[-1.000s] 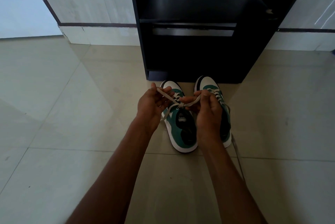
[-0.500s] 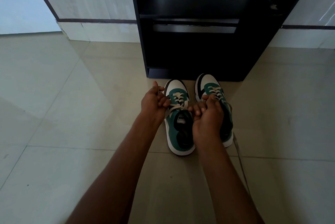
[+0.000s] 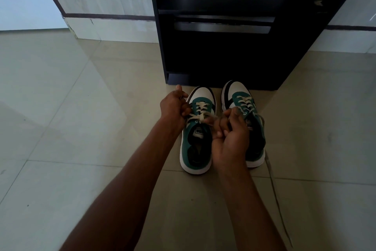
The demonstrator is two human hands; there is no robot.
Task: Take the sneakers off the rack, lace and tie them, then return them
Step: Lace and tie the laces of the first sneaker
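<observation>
Two sneakers (image 3: 196, 139) (image 3: 243, 100) stood side by side, one under the grip, the other just right of it. Two hands (image 3: 174, 108) (image 3: 231, 139) worked one lace (image 3: 200, 117). One rack (image 3: 223, 27) stood beyond.

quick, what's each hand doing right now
Left hand: fingers curled, gripping one end of the lace of the left sneaker.
Right hand: fingers curled, pinching the other end of that lace.

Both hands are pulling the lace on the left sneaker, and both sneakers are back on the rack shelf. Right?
Not quite. The head view shows both sneakers, left sneaker and right one, on the floor in front of the rack. The left hand and right hand are pulling that lace.
</observation>
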